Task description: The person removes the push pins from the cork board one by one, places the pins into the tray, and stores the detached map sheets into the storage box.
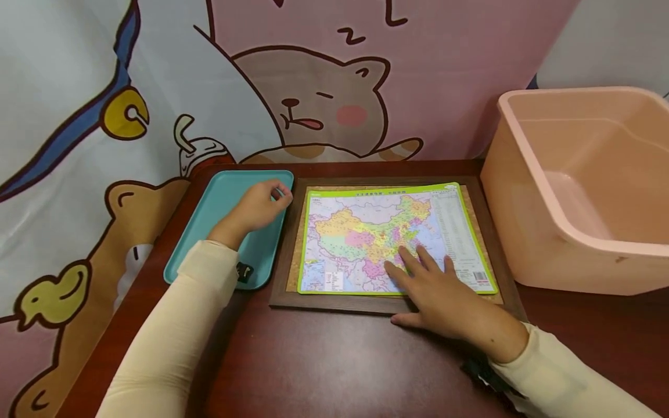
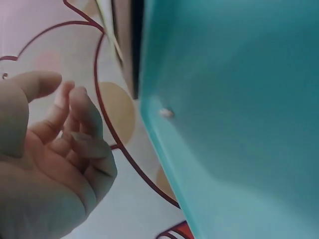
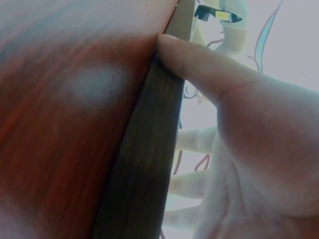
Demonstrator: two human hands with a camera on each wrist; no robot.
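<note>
Dark red-brown counter (image 1: 334, 360), cartoon cloth backdrop (image 1: 104, 87) behind. Pink tub (image 1: 528, 191) on right side of counter. Wooden frame (image 1: 334, 303) centre, map puzzle (image 1: 376, 232) lying flat inside it. Teal tray (image 1: 219, 197) just left of frame, touching or nearly so. Right hand (image 1: 439, 293) flat on map's lower right, fingers straight and spread, thumb against frame's near edge. Left hand (image 1: 258, 206) over tray, fingers curled, tips pinched together; small puzzle piece possibly between them, cannot tell.
</note>
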